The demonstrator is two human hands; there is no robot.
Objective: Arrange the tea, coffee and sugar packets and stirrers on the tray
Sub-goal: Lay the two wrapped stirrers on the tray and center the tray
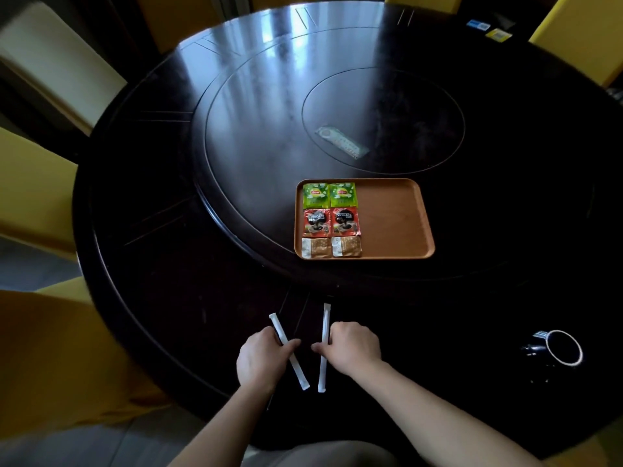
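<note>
A brown tray (392,217) lies on the dark round table. Its left half holds two green tea packets (329,194) in the far row, two red coffee packets (331,222) in the middle row and two tan sugar packets (331,247) in the near row. The tray's right half is bare. Near the table's front edge my left hand (261,360) grips a white wrapped stirrer (300,372) that slants up to the left. My right hand (354,348) grips a second white stirrer (322,369) that stands almost straight.
A dark cup with a white rim (559,348) sits on the table at the right. A clear wrapped packet (340,142) lies on the raised centre disc (256,136) beyond the tray. Yellow chairs (37,183) ring the table.
</note>
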